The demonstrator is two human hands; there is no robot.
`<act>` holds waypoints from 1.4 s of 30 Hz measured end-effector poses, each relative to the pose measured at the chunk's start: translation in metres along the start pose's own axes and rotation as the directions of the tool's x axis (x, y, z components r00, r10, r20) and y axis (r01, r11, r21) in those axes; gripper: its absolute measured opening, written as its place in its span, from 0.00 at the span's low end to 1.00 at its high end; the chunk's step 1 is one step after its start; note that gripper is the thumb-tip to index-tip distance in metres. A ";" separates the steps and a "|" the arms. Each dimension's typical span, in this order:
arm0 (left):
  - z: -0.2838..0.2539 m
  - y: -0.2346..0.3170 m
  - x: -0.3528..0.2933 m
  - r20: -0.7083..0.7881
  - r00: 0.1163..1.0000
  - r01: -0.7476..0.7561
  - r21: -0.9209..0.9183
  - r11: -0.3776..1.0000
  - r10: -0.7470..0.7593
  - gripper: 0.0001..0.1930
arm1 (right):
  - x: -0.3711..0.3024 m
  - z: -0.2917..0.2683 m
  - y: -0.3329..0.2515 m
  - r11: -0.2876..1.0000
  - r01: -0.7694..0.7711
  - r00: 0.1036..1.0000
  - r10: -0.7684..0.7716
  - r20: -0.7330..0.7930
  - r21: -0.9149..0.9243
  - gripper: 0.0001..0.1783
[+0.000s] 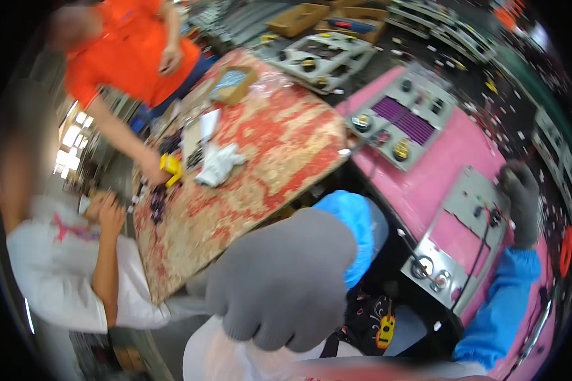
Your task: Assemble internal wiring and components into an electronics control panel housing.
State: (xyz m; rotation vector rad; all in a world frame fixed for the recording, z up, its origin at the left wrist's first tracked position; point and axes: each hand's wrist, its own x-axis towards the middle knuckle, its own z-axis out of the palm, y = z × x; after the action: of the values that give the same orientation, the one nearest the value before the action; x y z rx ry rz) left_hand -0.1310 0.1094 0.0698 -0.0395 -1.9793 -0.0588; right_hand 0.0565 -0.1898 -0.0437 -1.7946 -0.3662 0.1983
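Observation:
My left hand (pixel 283 276), in a grey knit glove, is raised close in front of me. Its fingers curl downward and their inner side is hidden, so anything in them cannot be made out. On the right, my gloved right hand (pixel 522 200) is closed at the far right edge of a grey metal panel (pixel 467 206). This frame-like panel rests on a pink-covered surface (pixel 368 95) and carries round fittings (pixel 422 267) and dark wires. Farther off lies a second grey panel (pixel 403 117) with purple strips and brass-coloured round parts.
A worn red-and-tan table (pixel 279 159) bears a white glove (pixel 219 165) and a cardboard box (pixel 234 86). Across it, a person in orange (pixel 133 51) handles a yellow item (pixel 170 168). Someone in white (pixel 57 267) sits at left. More panels (pixel 324 60) stand at the back.

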 end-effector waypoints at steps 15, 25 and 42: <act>-0.072 -0.047 -0.083 -0.987 -0.089 0.980 -0.063 -0.189 -0.132 0.12 | 0.009 0.014 -0.025 0.975 0.056 0.998 -0.054 -0.012 0.214 0.13; -0.071 -0.062 -0.149 -0.996 0.090 0.833 0.086 -0.547 -0.021 0.17 | 0.002 0.034 -0.041 0.944 0.115 0.993 -0.117 -0.009 0.310 0.11; -0.073 -0.065 -0.149 -0.996 -0.043 0.976 -0.057 -0.208 0.072 0.14 | 0.001 0.056 -0.031 0.751 0.049 0.986 -0.140 0.086 0.659 0.13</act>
State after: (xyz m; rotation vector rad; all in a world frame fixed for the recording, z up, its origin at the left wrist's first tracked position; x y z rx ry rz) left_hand -0.0086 0.0402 -0.0392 1.7583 -0.2526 0.3340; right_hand 0.0349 -0.1316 -0.0274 -1.0592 -0.4163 0.3291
